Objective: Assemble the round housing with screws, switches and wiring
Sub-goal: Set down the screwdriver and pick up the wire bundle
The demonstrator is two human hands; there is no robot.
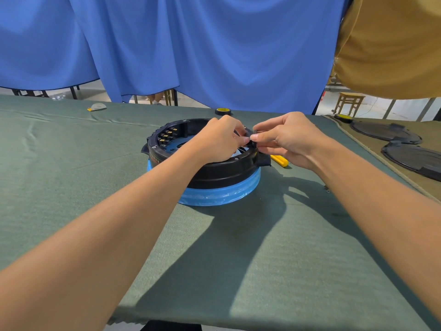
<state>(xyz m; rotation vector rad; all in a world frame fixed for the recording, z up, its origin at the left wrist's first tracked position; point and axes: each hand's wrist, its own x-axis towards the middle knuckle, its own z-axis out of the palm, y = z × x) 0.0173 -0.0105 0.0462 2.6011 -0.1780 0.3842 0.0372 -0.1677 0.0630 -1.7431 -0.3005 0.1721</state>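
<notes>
At the middle of the worktop (71,168), what stands? (Student)

The round housing (214,169): black, open side up, seated on a blue-wrapped ring (222,195) that rests on the green cloth. (Tutor)

Where do the switches sit? (Student)

On the inner wall at 10 o'clock is a cluster of switches (168,136), brass terminals facing the centre. Rim screws (154,147) show at 9 o'clock and at 5 o'clock. (Tutor)

How are the hands placed? (Student)

Both meet over the rim at 2 o'clock, thumb tips touching. The left hand (219,139) reaches across the opening, fingers curled round black wiring (240,149) that runs down into the housing. The right hand (286,139) comes from outside the rim and pinches a small dark part (254,132) between thumb and forefinger. Which part it is cannot be told. (Tutor)

What else lies about? (Student)

At 3 o'clock, just beside the housing, lies a yellow-handled tool (279,160), partly hidden under the right hand. At 12 o'clock, near the far edge, stands a tape roll (223,111). Between 2 and 3 o'clock, well apart, a tan mat (372,149) carries a second tape roll (343,117) and two black round covers (384,132). A blue curtain (214,56) hangs behind. (Tutor)
</notes>
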